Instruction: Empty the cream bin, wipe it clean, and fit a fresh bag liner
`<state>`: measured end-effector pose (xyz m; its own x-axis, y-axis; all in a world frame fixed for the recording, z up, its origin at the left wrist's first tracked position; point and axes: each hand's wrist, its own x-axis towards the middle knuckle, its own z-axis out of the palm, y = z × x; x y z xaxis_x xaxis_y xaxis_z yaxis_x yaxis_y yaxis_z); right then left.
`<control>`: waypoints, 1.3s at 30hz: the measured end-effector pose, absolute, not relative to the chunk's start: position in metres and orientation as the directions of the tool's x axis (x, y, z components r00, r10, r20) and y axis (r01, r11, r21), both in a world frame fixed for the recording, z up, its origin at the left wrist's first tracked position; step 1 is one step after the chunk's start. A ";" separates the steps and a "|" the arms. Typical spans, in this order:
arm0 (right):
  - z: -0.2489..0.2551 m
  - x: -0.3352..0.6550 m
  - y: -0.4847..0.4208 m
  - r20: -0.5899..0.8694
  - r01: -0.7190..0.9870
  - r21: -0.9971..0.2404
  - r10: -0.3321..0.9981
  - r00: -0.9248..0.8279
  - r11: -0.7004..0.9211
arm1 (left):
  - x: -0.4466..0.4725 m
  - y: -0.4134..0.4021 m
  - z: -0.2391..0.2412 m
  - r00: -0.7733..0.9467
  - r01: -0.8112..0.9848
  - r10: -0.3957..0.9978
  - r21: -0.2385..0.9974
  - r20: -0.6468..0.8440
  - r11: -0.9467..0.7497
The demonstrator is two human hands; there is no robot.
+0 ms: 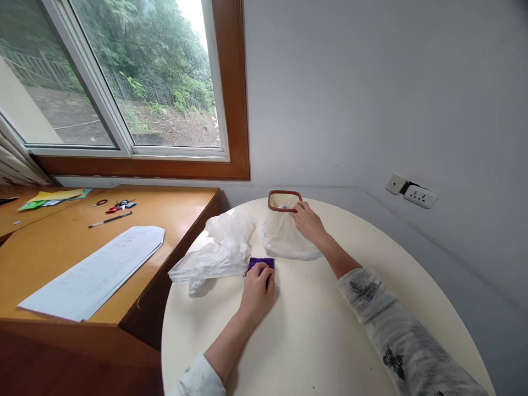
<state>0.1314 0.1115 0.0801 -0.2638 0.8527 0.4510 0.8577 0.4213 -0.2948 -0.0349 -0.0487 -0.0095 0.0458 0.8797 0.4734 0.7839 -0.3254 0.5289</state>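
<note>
A small bin with a brown rim [285, 192] and a pale inside stands towards the far side of the round table. Thin white plastic [284, 242] hangs around its lower part. My right hand [308, 221] grips the bin's near right rim with bent fingers. Nearer to me, my left hand [258, 291] has its fingers curled on a folded purple cloth [262, 262] lying on the tabletop. The palm hides part of the cloth. A crumpled white plastic bag [223, 250] lies just left of the cloth.
The round white table [330, 330] reaches the wall, which bears a socket [421, 196]. At left, a wooden desk [185, 209] holds paper sheets [99, 272], a black pen [109, 219], a small cluster of keys or trinkets [121, 206] and coloured papers [55, 197]. A window is above it.
</note>
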 end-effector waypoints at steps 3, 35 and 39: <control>0.079 0.142 0.111 0.453 0.864 -0.300 0.857 -0.244 0.405 | -0.035 -0.048 -0.010 0.044 0.783 0.880 0.531 0.473 -0.324; 0.082 0.198 0.076 0.443 0.902 -0.308 0.885 -0.145 0.302 | -0.037 -0.049 -0.016 0.067 0.803 0.898 0.510 0.434 -0.306; 0.084 0.203 0.064 0.419 0.909 -0.295 0.895 -0.153 0.294 | -0.038 -0.049 -0.017 0.084 0.805 0.899 0.503 0.430 -0.316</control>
<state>0.2029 0.0642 0.0844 -0.1533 0.8947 0.4195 0.9091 0.2940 -0.2951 -0.0377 -0.0488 -0.0174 0.0836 0.8988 0.4303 0.8045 -0.3157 0.5031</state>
